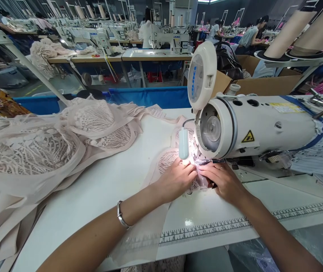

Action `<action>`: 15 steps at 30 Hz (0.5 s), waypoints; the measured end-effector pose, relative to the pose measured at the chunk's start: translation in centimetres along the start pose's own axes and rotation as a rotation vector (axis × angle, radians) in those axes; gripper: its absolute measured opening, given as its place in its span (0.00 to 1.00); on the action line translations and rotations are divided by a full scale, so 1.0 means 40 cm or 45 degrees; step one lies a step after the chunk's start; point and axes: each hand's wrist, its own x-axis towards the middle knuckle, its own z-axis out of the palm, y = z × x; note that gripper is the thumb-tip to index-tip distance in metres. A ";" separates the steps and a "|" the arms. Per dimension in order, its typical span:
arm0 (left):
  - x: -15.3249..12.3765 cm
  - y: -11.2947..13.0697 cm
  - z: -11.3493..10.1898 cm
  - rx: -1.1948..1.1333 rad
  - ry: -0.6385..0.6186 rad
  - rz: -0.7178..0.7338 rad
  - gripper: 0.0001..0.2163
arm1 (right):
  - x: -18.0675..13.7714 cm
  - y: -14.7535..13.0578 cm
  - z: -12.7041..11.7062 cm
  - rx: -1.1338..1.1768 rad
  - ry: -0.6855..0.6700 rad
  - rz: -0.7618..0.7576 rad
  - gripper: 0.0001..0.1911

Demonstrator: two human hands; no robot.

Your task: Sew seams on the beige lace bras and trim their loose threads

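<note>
A pale pink lace bra (167, 160) lies on the white sewing table, partly under the lit head of a sewing machine (263, 126). My left hand (178, 179) presses its bent fingers together on the lace, just left of the needle area. Opposite it, my right hand (225, 181) grips the lace edge with its fingers close together. Something small and dark shows under the right palm; I cannot make out what it is. The needle is hidden behind the machine's round end and a small white lamp (183, 143).
More lace bras (36, 147) are heaped on the left. A printed ruler (207, 232) runs along the table's front edge. Thread cones (289, 34) stand at upper right, above a cardboard box (272, 83). Other sewing machines (175, 41) and several people are further back.
</note>
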 end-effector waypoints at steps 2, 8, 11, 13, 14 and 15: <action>-0.001 -0.001 -0.002 -0.011 0.000 -0.046 0.08 | 0.002 -0.003 -0.002 0.015 0.016 -0.017 0.28; -0.003 0.000 -0.002 -0.010 -0.003 -0.119 0.10 | 0.000 -0.001 0.004 0.037 0.014 0.006 0.25; 0.003 0.000 0.002 -0.053 0.002 0.012 0.10 | -0.005 0.003 0.009 0.022 -0.023 0.037 0.25; 0.007 0.000 0.004 -0.114 -0.012 0.135 0.12 | -0.006 0.003 0.008 0.015 -0.025 0.045 0.25; 0.007 0.000 0.005 -0.131 -0.012 0.164 0.12 | -0.005 0.002 0.006 0.018 -0.015 0.045 0.25; 0.007 0.000 0.007 -0.136 -0.006 0.165 0.12 | -0.004 0.000 0.004 0.026 -0.005 0.040 0.24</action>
